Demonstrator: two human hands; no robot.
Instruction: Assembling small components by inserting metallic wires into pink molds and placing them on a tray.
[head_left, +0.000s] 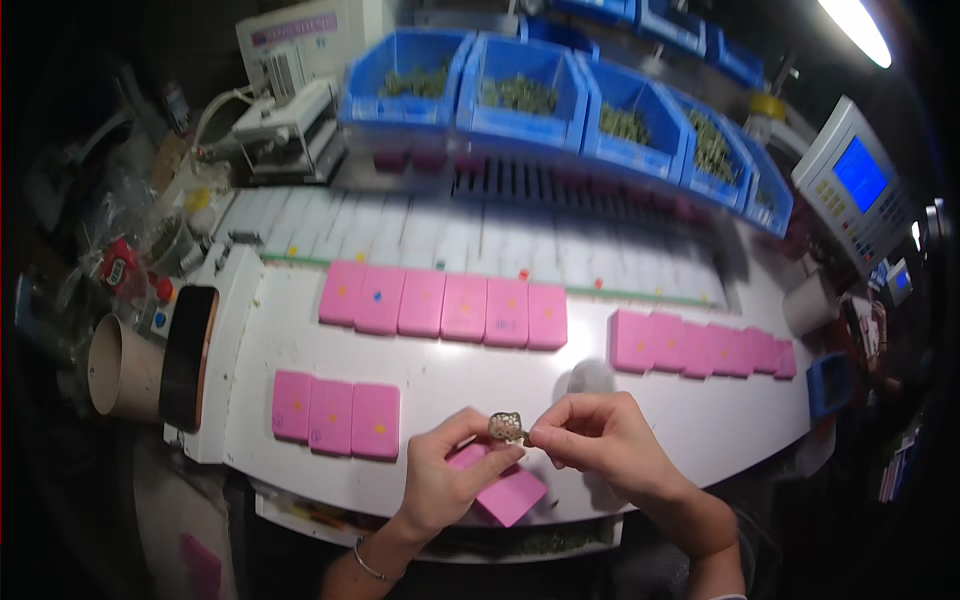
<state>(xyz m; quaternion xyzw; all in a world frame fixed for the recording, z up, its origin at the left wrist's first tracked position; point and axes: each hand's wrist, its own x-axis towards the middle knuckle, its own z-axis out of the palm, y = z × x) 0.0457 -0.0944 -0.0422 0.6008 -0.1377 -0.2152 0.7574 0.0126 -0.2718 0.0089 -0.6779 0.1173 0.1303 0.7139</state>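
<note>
Head view: a small metal ornament (506,427) is pinched between the fingertips of both hands, just above the near edge of the white surface (500,380). The left hand (450,480) has its grip closed on the piece's lower left side, with a pink pad (505,492) lying under it. The right hand (600,440) grips the right side. Rows of pink pads (445,305) are laid farther back, and blue bins (520,95) are lined up at the far side.

Bright centre, dark bowed fisheye rim
</note>
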